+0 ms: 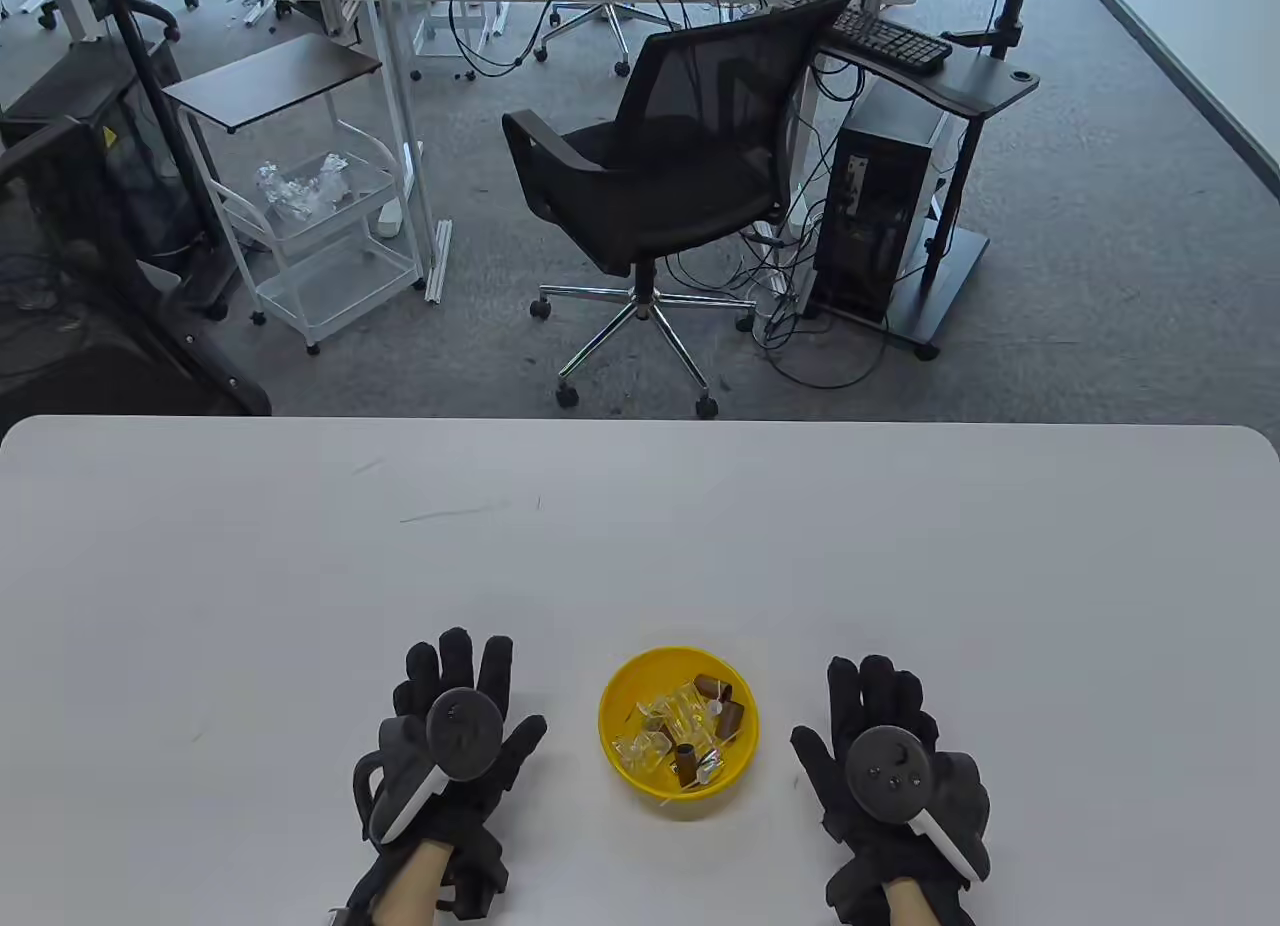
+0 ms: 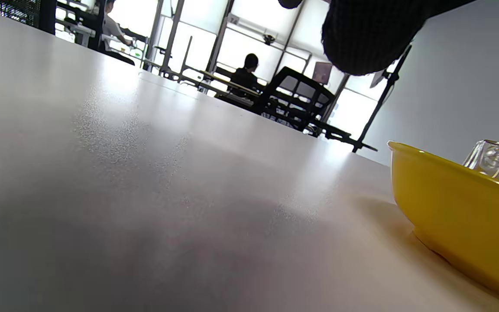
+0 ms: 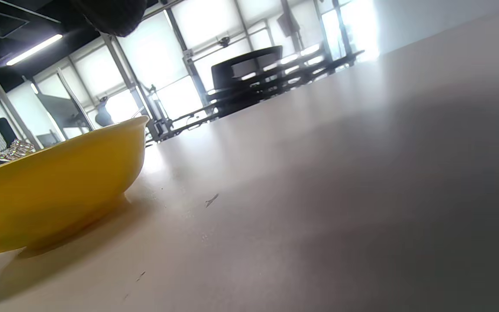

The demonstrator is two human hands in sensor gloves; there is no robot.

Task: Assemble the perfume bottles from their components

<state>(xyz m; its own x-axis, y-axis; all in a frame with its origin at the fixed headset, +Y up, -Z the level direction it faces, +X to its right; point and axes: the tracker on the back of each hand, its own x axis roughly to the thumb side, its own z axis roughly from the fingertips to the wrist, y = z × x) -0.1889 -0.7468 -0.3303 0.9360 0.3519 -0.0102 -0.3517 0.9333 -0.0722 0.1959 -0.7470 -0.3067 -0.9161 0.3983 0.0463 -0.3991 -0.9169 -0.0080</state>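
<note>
A yellow bowl (image 1: 678, 806) sits near the table's front edge, holding several clear glass bottles (image 1: 665, 726), brown caps (image 1: 712, 686) and small spray parts. My left hand (image 1: 462, 696) lies flat on the table to the left of the bowl, fingers spread and straight, holding nothing. My right hand (image 1: 872, 711) lies flat to the right of it, fingers also straight and empty. The left wrist view shows the bowl (image 2: 457, 208) at the right with a glass bottle (image 2: 494, 158) poking over its rim. The right wrist view has the bowl (image 3: 54, 186) at the left.
The white table (image 1: 640, 546) stretches wide beyond the hands and bowl. Past its far edge stand a black office chair (image 1: 660, 166), a white wire cart (image 1: 320, 236) and a computer stand (image 1: 900, 196) on grey carpet.
</note>
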